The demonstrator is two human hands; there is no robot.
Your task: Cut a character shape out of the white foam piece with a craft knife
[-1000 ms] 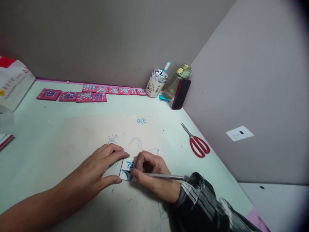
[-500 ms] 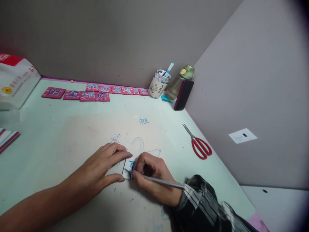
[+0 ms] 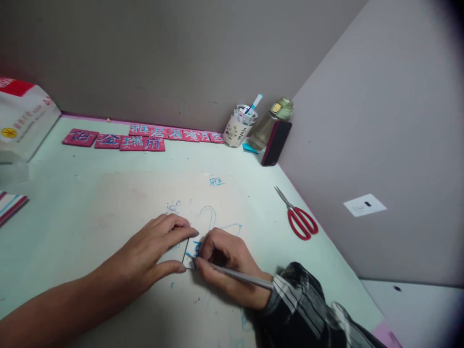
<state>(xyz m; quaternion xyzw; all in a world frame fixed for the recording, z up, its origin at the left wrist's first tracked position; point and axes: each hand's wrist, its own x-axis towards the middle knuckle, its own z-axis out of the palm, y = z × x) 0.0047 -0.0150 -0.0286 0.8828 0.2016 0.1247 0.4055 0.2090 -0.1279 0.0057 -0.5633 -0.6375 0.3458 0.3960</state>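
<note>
My left hand [image 3: 159, 246] holds the left edge of a small white square piece [image 3: 190, 265], thumb below and fingertips above. Blue character strokes mark its face, partly covered by my right hand. In my right hand [image 3: 232, 268] is a slim grey pen-shaped tool [image 3: 246, 278], pinched like a pen. Its tip is at the blue strokes, mostly hidden by my fingers. Under both hands lies a pale board [image 3: 126, 203] with blue scribbles and dark specks.
Red tiles with blue characters [image 3: 108, 141] line the back. A jar of markers [image 3: 237, 130], a green-lidded bottle [image 3: 264, 128] and a phone [image 3: 277, 143] stand at the back right. Red-handled scissors [image 3: 302, 222] lie to the right, a white bag [image 3: 27, 121] at the left.
The right hand and the grey tool have shifted slightly left and down along the strokes. The left hand stays on the white piece.
</note>
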